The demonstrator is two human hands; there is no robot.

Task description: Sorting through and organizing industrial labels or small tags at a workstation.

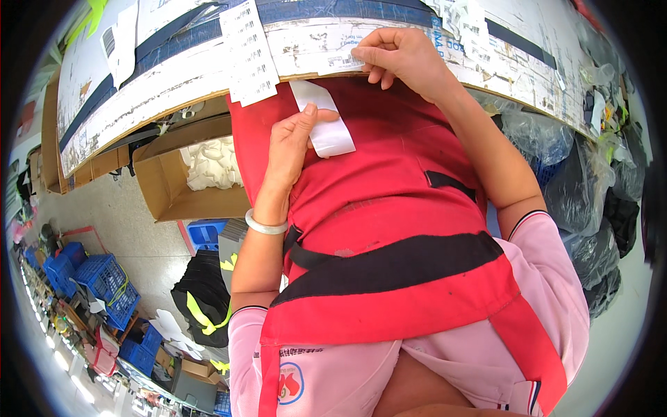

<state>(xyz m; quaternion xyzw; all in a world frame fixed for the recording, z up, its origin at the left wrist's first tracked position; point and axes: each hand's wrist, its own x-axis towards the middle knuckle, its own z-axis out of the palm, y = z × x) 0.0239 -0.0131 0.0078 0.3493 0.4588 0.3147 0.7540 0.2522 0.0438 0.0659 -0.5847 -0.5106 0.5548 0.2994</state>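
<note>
My left hand point(297, 133) is closed on a blank white paper strip point(335, 139), thumb on top, over the red apron point(389, 146) on my lap. The strip hangs just below the table edge. To its right, my right hand point(403, 59) is at the table's front edge with thumb and forefinger pinched together. Those fingertips are on the end of a small white printed label point(340, 64) lying along the edge. Left of it, a long sheet of printed labels point(249, 52) hangs partly over the edge.
The worn white-and-blue cardboard-topped table point(174, 73) spans the far side, with more label sheets point(467, 28). A cardboard box point(156, 184) holding white pieces sits below left. Blue crates point(108, 285) stand farther left; clear plastic bags point(577, 187) are piled at right.
</note>
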